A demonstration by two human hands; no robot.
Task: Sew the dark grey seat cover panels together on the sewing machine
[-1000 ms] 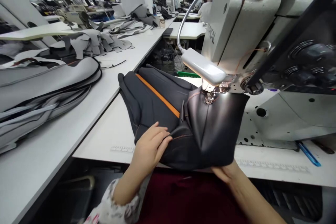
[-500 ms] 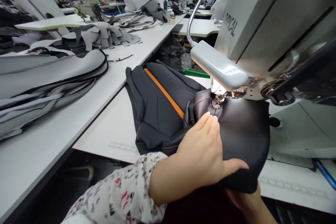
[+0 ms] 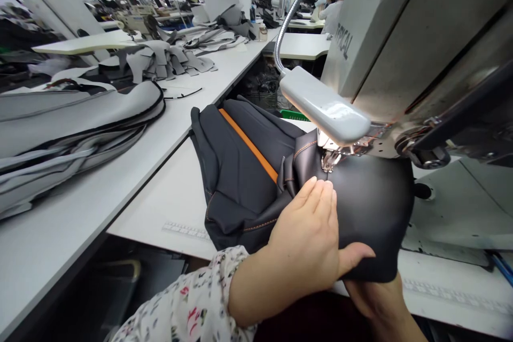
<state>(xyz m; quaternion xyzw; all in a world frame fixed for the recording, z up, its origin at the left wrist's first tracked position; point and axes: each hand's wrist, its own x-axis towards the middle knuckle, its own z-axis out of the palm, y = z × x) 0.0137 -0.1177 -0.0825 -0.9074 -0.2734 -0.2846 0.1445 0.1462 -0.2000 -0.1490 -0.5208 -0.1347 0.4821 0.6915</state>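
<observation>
A dark grey leather cover with an orange stripe and orange stitching lies under the presser foot of a white sewing machine. My left hand lies flat on top of the leather just in front of the needle, fingers together and stretched out, thumb out along the near edge. My right hand is under the near edge of the same piece, mostly hidden by the leather and my left hand; its fingers do not show.
A gooseneck lamp hangs over the needle. Stacks of grey cut panels cover the long table on the left. A white worktable carries the machine. Other people work at tables far behind.
My left hand moved from the left fold of the cover to the leather right before the presser foot. The camera came closer to the machine. The right hand slid further under the piece.
</observation>
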